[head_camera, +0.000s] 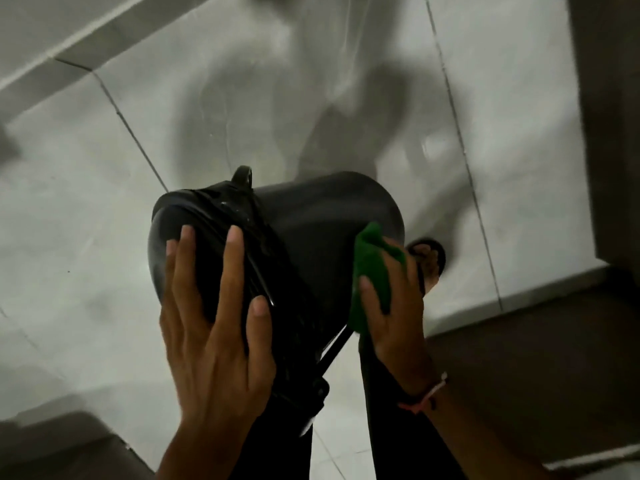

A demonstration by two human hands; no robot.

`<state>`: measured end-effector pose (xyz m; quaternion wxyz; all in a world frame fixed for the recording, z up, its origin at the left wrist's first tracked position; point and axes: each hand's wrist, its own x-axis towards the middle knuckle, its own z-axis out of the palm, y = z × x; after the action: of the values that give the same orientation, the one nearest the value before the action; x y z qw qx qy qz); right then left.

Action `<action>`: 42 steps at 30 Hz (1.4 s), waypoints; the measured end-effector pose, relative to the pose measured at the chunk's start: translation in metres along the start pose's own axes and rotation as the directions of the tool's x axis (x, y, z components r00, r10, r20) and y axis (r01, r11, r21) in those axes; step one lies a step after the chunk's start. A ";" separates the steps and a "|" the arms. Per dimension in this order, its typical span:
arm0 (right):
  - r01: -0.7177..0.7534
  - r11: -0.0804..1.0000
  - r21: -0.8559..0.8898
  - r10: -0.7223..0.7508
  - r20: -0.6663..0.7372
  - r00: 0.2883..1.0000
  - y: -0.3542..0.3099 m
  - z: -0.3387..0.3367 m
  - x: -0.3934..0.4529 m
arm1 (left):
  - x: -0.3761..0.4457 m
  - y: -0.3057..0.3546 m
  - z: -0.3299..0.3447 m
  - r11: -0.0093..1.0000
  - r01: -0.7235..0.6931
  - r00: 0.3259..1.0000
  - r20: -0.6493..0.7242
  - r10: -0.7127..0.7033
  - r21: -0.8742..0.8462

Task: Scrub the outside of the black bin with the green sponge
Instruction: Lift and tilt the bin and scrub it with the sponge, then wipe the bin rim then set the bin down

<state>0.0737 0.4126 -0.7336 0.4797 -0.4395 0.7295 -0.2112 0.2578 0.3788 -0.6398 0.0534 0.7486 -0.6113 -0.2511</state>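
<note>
The black bin (311,216) is tipped on its side above the tiled floor, its lid end toward me and its base pointing away. My left hand (211,327) lies flat over the lid end, fingers spread, holding the bin. A crumpled black liner bunches around the rim. My right hand (394,313) presses the green sponge (372,268) against the bin's right outer wall. A thin black handle bar hangs below the bin.
Pale grey floor tiles (104,220) with dark grout lines lie all around. My foot in a black sandal (429,268) stands just right of the bin. My dark trouser legs are below. A dark brown door frame (606,133) rises at the right edge.
</note>
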 end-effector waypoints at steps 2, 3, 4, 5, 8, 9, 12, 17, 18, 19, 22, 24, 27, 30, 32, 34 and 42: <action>-0.250 0.968 0.002 0.249 -0.095 0.964 0.029 0.003 0.027 | 0.007 -0.008 -0.009 0.990 -0.055 0.998 0.040 0.051 0.130; -0.345 0.938 0.032 0.346 -0.139 0.928 0.042 0.002 0.043 | 0.011 -0.012 -0.014 0.975 -0.107 0.994 0.058 0.097 0.196; -0.417 0.906 0.074 0.424 -0.159 0.892 0.053 0.001 0.059 | 0.015 -0.016 -0.019 0.951 -0.171 0.985 0.080 0.156 0.257; -0.475 0.873 0.111 0.488 -0.160 0.858 0.063 -0.001 0.072 | 0.022 -0.019 -0.023 0.922 -0.236 0.971 0.105 0.214 0.307; -0.563 0.780 0.271 0.600 -0.073 0.796 0.081 -0.004 0.100 | 0.054 -0.024 -0.027 0.826 -0.461 0.887 0.160 0.432 0.325; -0.560 0.738 0.376 0.621 -0.055 0.782 0.085 -0.005 0.106 | 0.068 -0.024 -0.026 0.795 -0.538 0.843 0.179 0.507 0.280; -0.456 0.467 0.757 0.704 -0.006 0.710 0.073 -0.022 0.129 | 0.109 -0.016 -0.020 0.778 -0.620 0.778 0.210 0.593 0.102; -0.246 0.150 0.958 0.561 0.123 0.819 0.006 -0.106 0.144 | 0.161 0.031 0.007 0.964 -0.261 0.948 0.175 0.265 -0.046; -0.208 0.117 0.971 0.517 0.119 0.848 -0.011 -0.124 0.145 | 0.174 0.046 0.015 0.981 -0.188 0.967 0.166 0.192 -0.041; -0.167 0.068 0.984 0.465 0.117 0.877 -0.028 -0.138 0.144 | 0.187 0.058 0.023 0.992 -0.126 0.978 0.167 0.127 -0.014; -0.062 -0.086 0.994 0.247 0.082 0.966 -0.088 -0.180 0.148 | 0.232 0.099 0.035 0.995 -0.025 0.988 0.153 0.010 0.098; -0.038 -0.118 0.992 0.122 0.053 0.991 -0.118 -0.195 0.151 | 0.251 0.111 0.040 0.987 0.056 0.987 0.139 -0.078 0.151; -0.049 -0.137 0.989 0.012 0.051 0.999 -0.161 -0.213 0.147 | 0.256 0.122 0.032 0.980 0.072 0.983 0.153 -0.100 0.184; -0.081 -0.131 0.988 -0.029 0.078 0.997 -0.211 -0.239 0.133 | 0.244 0.153 -0.008 0.991 -0.014 0.982 0.186 -0.012 0.136; -0.071 -0.080 0.994 -0.055 0.067 0.996 -0.257 -0.270 0.112 | 0.235 0.197 -0.063 0.995 -0.090 0.987 0.141 0.082 0.048; -0.024 0.052 0.998 -0.063 0.027 0.998 -0.317 -0.314 0.087 | 0.225 0.254 -0.133 0.973 -0.229 0.973 -0.001 0.229 -0.030; 0.510 0.846 -0.158 -0.484 -0.630 0.608 -0.518 -0.569 -0.052 | 0.145 0.473 -0.420 0.648 -0.668 0.461 -0.481 0.746 0.366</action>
<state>-0.1951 0.1203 -0.0722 0.1278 -0.5142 0.6938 -0.4877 0.0414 0.0304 -0.1368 0.2937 0.4663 -0.8306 0.0803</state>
